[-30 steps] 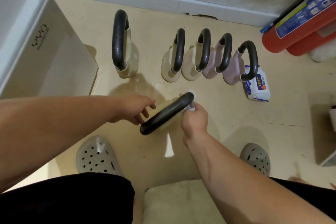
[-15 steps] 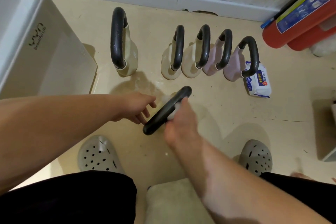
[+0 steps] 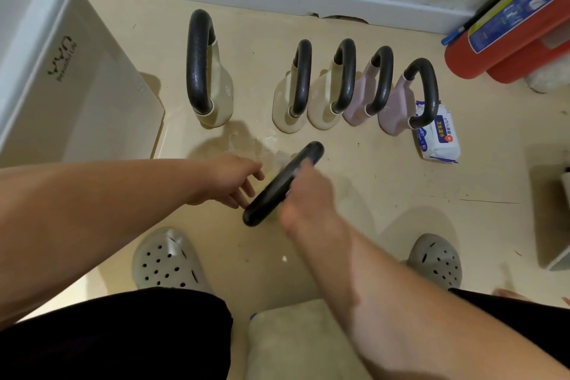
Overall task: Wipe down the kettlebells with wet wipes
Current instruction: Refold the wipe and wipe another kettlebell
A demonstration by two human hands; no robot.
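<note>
A kettlebell with a black handle [image 3: 279, 187] stands on the floor right in front of me, its pale body mostly hidden under the handle. My left hand [image 3: 231, 179] rests its straight fingers against the left side. My right hand [image 3: 308, 196], blurred, is wrapped over the right side of the handle; the wet wipe it holds is almost entirely hidden. Behind stand a large cream kettlebell [image 3: 200, 68], two smaller cream ones [image 3: 300, 83] [image 3: 344, 77] and two pink ones [image 3: 381, 80] [image 3: 422, 92].
A pack of wet wipes [image 3: 439, 139] lies right of the pink kettlebells. A red fire extinguisher [image 3: 509, 25] leans in the far right corner. A white bin [image 3: 61, 77] stands at the left. My grey clogs [image 3: 166, 259] [image 3: 436, 259] flank a beige cushion [image 3: 296, 339].
My right hand has slid from the far end of the handle toward its middle, covering the wipe. The left hand stays against the kettlebell.
</note>
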